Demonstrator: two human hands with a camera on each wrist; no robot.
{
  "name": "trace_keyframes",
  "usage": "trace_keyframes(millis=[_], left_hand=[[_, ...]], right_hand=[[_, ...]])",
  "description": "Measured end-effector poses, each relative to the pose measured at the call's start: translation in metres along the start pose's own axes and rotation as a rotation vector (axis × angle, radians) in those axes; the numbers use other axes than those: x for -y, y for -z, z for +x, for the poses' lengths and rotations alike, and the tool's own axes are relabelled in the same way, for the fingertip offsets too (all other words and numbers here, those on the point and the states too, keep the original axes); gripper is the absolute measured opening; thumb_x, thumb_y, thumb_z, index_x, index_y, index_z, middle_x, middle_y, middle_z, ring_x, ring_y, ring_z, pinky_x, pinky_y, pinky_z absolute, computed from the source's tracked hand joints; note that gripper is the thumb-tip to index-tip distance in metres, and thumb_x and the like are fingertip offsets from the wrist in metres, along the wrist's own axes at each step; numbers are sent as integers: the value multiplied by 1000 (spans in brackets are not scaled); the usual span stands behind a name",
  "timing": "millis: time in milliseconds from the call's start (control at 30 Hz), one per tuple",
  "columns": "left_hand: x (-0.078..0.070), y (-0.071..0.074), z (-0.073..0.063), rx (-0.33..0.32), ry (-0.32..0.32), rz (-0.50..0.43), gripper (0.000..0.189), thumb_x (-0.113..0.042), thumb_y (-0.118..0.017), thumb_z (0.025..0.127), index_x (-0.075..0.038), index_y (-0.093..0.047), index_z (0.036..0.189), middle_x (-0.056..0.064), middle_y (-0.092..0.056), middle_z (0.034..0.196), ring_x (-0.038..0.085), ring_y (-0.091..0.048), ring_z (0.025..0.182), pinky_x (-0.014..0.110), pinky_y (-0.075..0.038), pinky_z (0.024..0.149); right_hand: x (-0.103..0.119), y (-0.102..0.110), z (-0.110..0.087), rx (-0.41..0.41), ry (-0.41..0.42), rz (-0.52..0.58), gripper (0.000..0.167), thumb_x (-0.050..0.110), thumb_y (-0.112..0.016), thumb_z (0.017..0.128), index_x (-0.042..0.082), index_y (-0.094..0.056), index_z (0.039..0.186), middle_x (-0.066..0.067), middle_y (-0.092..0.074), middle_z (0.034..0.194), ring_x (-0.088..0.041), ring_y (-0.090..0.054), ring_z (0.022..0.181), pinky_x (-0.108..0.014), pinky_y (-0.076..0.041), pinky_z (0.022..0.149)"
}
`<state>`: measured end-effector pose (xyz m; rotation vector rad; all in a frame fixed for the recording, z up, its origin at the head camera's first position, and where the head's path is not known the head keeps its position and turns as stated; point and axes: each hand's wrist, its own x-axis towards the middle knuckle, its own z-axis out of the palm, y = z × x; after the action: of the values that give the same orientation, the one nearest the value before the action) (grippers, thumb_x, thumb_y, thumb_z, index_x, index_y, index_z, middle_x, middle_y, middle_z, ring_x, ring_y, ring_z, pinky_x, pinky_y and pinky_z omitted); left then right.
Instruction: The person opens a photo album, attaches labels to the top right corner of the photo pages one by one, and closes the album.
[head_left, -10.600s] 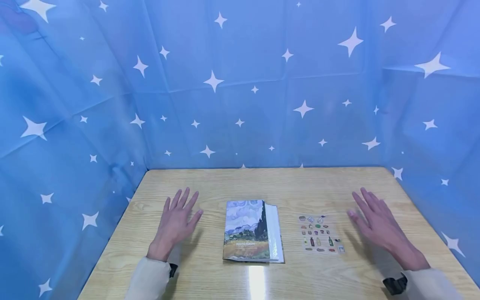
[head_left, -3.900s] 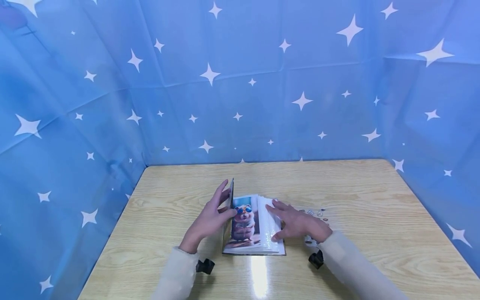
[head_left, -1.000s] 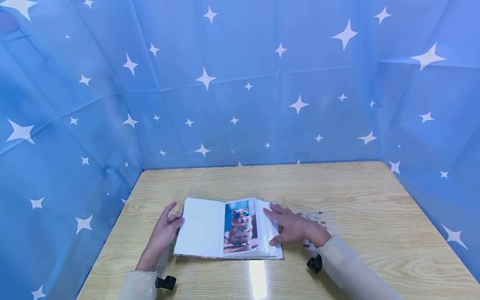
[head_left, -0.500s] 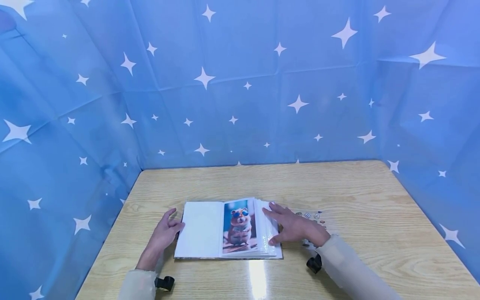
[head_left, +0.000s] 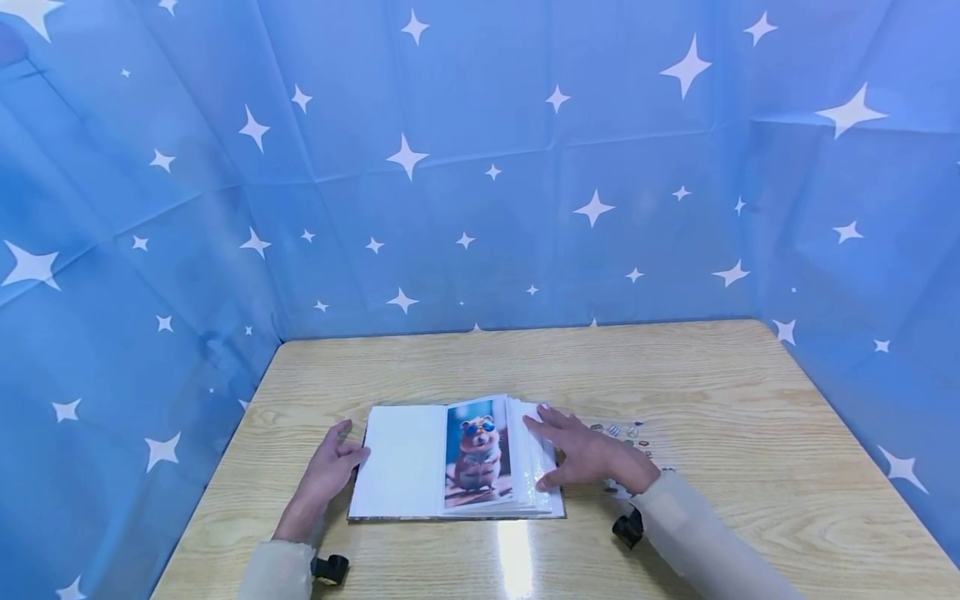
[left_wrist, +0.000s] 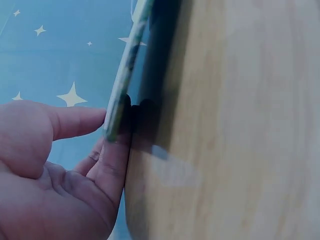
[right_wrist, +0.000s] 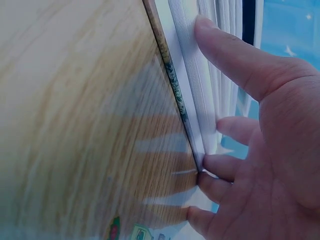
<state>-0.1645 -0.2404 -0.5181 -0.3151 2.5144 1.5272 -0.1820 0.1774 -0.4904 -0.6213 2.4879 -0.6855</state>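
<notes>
A photo album [head_left: 397, 462] lies opened out on the table in the head view. Its white inside cover is on the left, and a picture of a hamster in sunglasses [head_left: 477, 454] tops the stack of pages. My left hand [head_left: 324, 471] pinches the outer edge of the cover; in the left wrist view the thumb [left_wrist: 82, 122] is on the inner side, fingers behind. My right hand [head_left: 588, 454] rests with spread fingers on the right side of the pages. In the right wrist view its thumb [right_wrist: 230, 52] touches the stack of page edges [right_wrist: 190, 65], with the other fingertips along the album's edge.
A clear sheet of small stickers [head_left: 633, 432] lies right of the album, partly hidden under my right hand and wrist. The wooden table [head_left: 750, 400] meets a blue star-patterned curtain [head_left: 525, 208] at the back and sides.
The album was closed at first; my left hand has swung its front cover over to the left and lowered it. In the last second the cover has settled slightly flatter; my right hand has stayed put.
</notes>
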Motion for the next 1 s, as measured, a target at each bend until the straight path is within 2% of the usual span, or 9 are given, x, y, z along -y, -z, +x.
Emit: trace_keyframes(millis=[233,400,467,633,800,867,1000], left_hand=[[-3,1,-2,-31,8,-3,74,-15,-60,97,-2,-17,156,17,-66,116,23,-63,100,31,-51,80],[-9,0,-4,-43,9,-7,72,-18,-55,100,-6,-13,157,19,-62,122,23,-62,94,27,-49,68],[-12,-1,-5,-47,-4,-1,72,-17,-55,100,-6,-13,157,21,-61,125,24,-62,95,28,-49,67],[-20,-4,-9,-53,-46,63,69,-18,-54,101,-3,-15,156,22,-60,127,29,-61,109,34,-52,82],[-28,-9,-12,-36,-58,101,63,-22,-53,102,-4,-24,155,22,-50,138,37,-50,126,51,-47,100],[-33,-12,-13,-34,-71,112,59,-24,-52,102,-5,-29,153,22,-45,142,39,-44,132,56,-43,103],[-43,-21,-15,-30,-131,127,54,-24,-54,101,-7,-37,150,21,-47,144,39,-41,136,57,-40,106]], right_hand=[[0,1,-2,0,32,2,99,49,-77,81,20,-22,159,-15,-6,166,-42,-5,151,-66,-14,116],[-1,1,-3,-2,45,-12,99,51,-76,82,19,-22,159,-16,-6,166,-42,-5,151,-66,-15,116],[-2,0,-3,-4,55,-23,98,51,-75,83,19,-22,159,-16,-7,166,-41,-5,151,-65,-14,117],[-4,-2,-5,-25,91,-54,96,52,-72,85,18,-23,159,-16,-8,166,-39,-6,151,-63,-12,119],[-6,-3,-8,-51,125,-70,93,54,-70,86,16,-25,158,-17,-11,165,-41,-9,151,-62,-13,119],[-7,-3,-9,-68,135,-77,92,55,-69,86,15,-26,158,-17,-12,165,-41,-11,150,-63,-14,118],[-11,0,-14,-130,146,-77,87,50,-70,88,13,-31,156,-18,-18,163,-42,-19,148,-62,-21,117]])
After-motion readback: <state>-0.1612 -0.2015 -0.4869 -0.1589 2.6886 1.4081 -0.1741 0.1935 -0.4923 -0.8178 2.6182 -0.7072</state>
